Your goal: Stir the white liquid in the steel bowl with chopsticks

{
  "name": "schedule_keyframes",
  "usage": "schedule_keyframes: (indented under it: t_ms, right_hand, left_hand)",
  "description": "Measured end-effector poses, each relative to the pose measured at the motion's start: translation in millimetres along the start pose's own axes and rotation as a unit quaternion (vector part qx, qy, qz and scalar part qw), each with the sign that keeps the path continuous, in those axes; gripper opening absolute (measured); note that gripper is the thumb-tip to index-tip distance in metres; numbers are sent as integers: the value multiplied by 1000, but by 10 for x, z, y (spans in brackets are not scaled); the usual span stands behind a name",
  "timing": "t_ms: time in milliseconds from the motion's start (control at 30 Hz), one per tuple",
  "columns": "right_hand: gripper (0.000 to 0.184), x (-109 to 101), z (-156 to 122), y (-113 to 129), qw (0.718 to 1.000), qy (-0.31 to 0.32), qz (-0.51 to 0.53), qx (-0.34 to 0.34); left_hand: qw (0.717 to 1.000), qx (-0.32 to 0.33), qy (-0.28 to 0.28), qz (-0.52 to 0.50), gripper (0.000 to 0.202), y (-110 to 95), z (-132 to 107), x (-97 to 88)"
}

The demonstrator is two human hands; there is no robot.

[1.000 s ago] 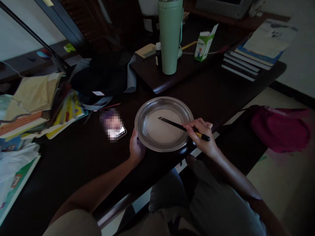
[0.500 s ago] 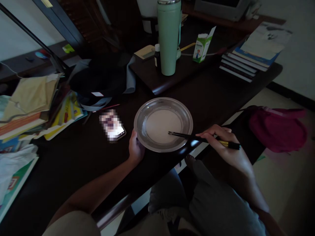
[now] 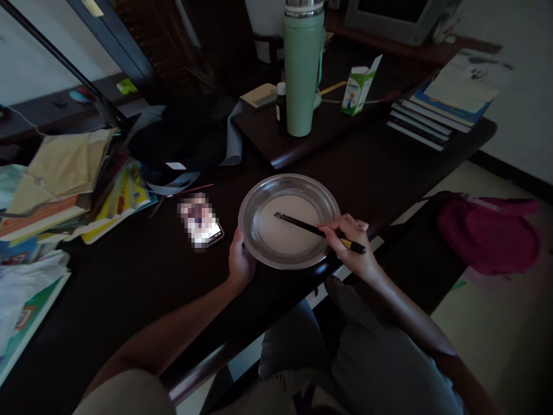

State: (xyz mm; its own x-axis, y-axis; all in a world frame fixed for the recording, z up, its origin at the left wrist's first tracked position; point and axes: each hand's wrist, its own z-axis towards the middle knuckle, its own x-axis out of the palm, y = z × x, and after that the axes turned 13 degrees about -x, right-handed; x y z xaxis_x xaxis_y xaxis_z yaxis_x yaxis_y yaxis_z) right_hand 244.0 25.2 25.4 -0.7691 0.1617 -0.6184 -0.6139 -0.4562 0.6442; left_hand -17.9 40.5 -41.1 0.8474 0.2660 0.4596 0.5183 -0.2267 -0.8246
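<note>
A shallow steel basin (image 3: pixel 287 263) rests near the table's front edge, with a whitish, milky liquid (image 3: pixel 283 239) in it. My left hand (image 3: pixel 242 262) grips its left rim, thumb up along the side and the fingers hidden underneath. Between the fingers of my right hand (image 3: pixel 359 260) is a pair of black chopsticks (image 3: pixel 302 225) with gold near the upper ends. Their tips point left, at or just over the middle of the liquid; I cannot tell how deep they reach. My right hand is over the basin's right rim.
Left of the basin lies a lit phone (image 3: pixel 201 222). Beyond stand a green thermos (image 3: pixel 303 75), a small dark bottle (image 3: pixel 281 104) and an opened green-white box (image 3: pixel 358 89). Stacked books (image 3: pixel 440 109) are at right, papers (image 3: pixel 64 167) at left, a black bag (image 3: pixel 185 135) behind the phone.
My right hand has moved left and in over the basin's rim, carrying the chopstick tips left across the liquid. My left hand keeps its grip. The whole view has shifted slightly.
</note>
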Motion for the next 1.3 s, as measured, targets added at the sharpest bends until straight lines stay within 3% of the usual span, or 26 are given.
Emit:
schedule_keyframes:
  t_ms: [133, 300, 500, 633, 833, 1033, 1167, 1300]
  right_hand:
    - [30, -90, -5, -19, 998, -44, -42, -1]
    - [29, -377, -89, 36, 995, -75, -55, 24]
    - [30, -618, -154, 189, 998, -7, 12, 68]
    - [32, -555, -132, 247, 996, 21, 56, 64]
    - [29, -275, -91, 174, 997, 54, 53, 16]
    - [26, -33, -24, 27, 1000, 5, 17, 4]
    - [26, -64, 7, -20, 999, -35, -30, 5]
    - [26, -241, -38, 4, 996, -54, -65, 10]
  left_hand:
    - [1000, -1, 7, 2, 39, -5, 6, -8]
    - [1000, 3, 25, 10, 37, -10, 8, -26]
    - [1000, 3, 15, 10, 36, -12, -2, -22]
    - [1000, 3, 10, 14, 39, -13, -2, -15]
    - [1000, -4, 6, 7, 37, -3, 0, -9]
    - [1000, -3, 0, 7, 40, 6, 5, 1]
    - [1000, 2, 2, 21, 39, 0, 2, -5]
    - [1000, 3, 8, 13, 38, 11, 7, -15]
